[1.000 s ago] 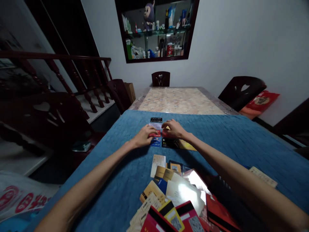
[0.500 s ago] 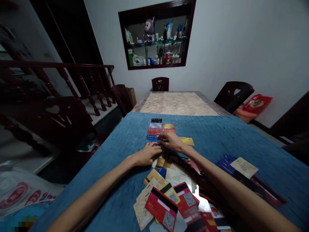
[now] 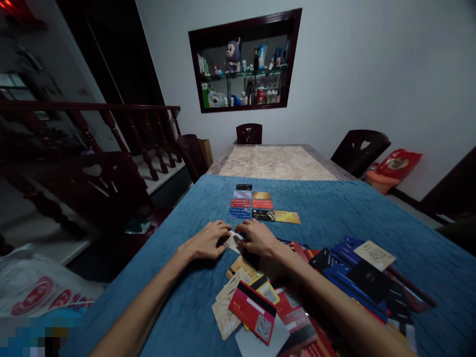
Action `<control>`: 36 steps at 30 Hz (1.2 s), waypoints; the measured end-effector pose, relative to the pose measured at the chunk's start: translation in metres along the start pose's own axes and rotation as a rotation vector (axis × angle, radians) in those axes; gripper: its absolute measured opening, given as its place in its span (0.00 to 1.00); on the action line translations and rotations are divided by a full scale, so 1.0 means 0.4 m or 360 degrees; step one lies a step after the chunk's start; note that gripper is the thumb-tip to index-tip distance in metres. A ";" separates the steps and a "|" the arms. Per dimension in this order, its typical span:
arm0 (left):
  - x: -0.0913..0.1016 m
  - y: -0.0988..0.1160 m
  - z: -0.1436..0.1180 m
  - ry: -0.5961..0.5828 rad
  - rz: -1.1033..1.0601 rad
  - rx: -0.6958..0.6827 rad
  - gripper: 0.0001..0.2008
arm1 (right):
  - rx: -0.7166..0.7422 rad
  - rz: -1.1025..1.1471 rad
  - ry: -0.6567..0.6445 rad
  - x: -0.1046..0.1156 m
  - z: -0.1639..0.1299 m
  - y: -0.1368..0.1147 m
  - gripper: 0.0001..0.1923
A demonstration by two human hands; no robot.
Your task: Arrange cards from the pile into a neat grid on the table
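Note:
A pale card (image 3: pixel 233 242) lies just in front of the laid-out cards, between my two hands. My left hand (image 3: pixel 208 240) has its curled fingers on the card's left edge. From the other side, my right hand (image 3: pixel 257 238) grips the same card, covering part of it. Beyond my hands, several cards stand in neat rows: a blue card (image 3: pixel 239 213), a black card (image 3: pixel 263 215) and a yellow card (image 3: pixel 287 217) form the nearest row. A loose heap of cards spreads below my hands, with a red card (image 3: pixel 253 311) on top.
More cards, among them a beige card (image 3: pixel 375 255), lie scattered at the right, partly behind my right forearm. A blue cloth (image 3: pixel 178 297) covers the near part of the table. Dark wooden chairs (image 3: pixel 360 151) stand around it. A white plastic bag (image 3: pixel 44 287) is at the lower left.
Both hands have drawn back from the rows toward me. The black patterned card in the nearest row is uncovered, and a pale card now shows between the hands. The camera view has shifted slightly.

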State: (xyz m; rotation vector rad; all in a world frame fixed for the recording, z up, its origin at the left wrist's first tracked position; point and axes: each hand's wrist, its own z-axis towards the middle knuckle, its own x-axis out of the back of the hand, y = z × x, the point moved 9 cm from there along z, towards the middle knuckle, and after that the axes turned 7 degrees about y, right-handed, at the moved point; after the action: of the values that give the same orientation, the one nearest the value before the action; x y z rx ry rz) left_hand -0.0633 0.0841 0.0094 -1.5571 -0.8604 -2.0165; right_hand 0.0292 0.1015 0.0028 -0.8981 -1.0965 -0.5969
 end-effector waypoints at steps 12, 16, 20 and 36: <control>0.004 0.020 -0.017 0.0096 -0.0135 -0.0052 0.19 | 0.0103 0.0033 -0.0030 -0.035 -0.024 -0.022 0.18; 0.008 0.009 -0.024 0.0084 -0.0099 -0.0020 0.13 | 0.0078 0.0090 -0.0031 -0.035 -0.025 -0.022 0.17; 0.014 0.000 -0.035 0.0092 -0.0028 0.0005 0.12 | 0.0076 0.0146 -0.0023 -0.032 -0.024 -0.022 0.16; 0.042 -0.066 -0.047 0.0206 -0.0469 0.0203 0.09 | 0.0124 0.0320 0.0051 -0.019 -0.019 -0.019 0.12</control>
State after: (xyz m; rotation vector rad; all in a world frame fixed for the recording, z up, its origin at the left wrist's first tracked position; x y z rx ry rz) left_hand -0.0986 0.0897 0.0170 -1.2757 -1.1984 -2.1860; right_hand 0.0242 0.0909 -0.0033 -0.9156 -0.9804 -0.3984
